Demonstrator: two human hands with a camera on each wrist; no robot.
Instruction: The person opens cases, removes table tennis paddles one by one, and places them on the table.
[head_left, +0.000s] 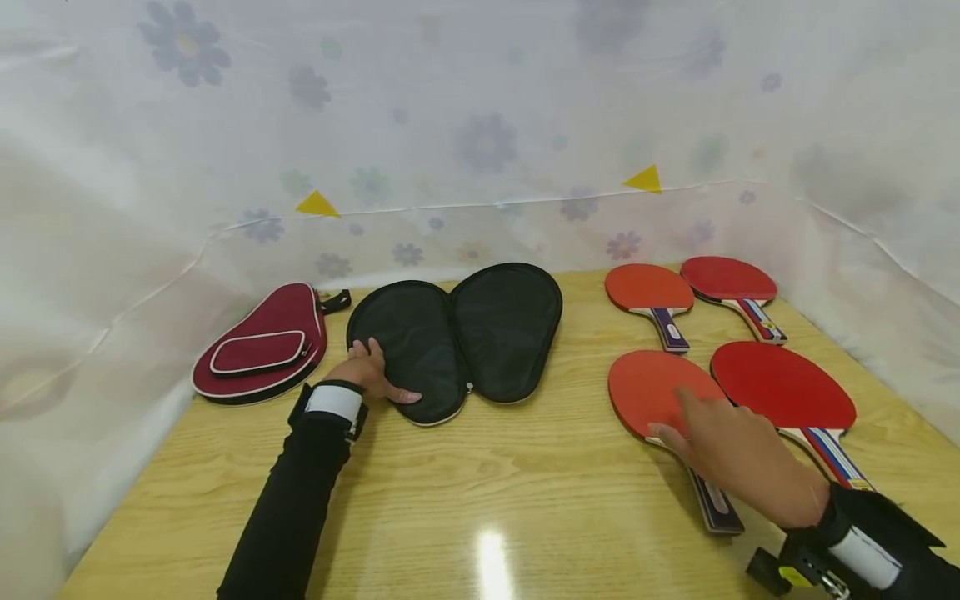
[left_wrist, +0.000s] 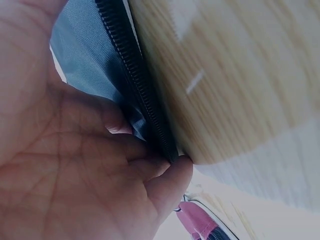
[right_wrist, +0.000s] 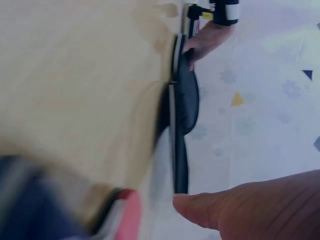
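L wrist cam: fingers point(left_wrist: 165, 180) on black case point(left_wrist: 90, 65) zip point(left_wrist: 135, 75); hidden from head cam

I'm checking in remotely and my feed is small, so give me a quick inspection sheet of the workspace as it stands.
Surface: wooden table, glare spot near the front edge.
Job's things: open black paddle case lying flat; four red paddles at right, the near-left paddle under the right hand.
Clutter: closed maroon case at far left.
Hands: left hand rests on the black case's left half, thumb by the zipper edge; right hand over the near-left paddle, fingers straight, contact unclear.
Cables: nothing seen.
Surroundings: floral cloth backdrop with two yellow triangles.
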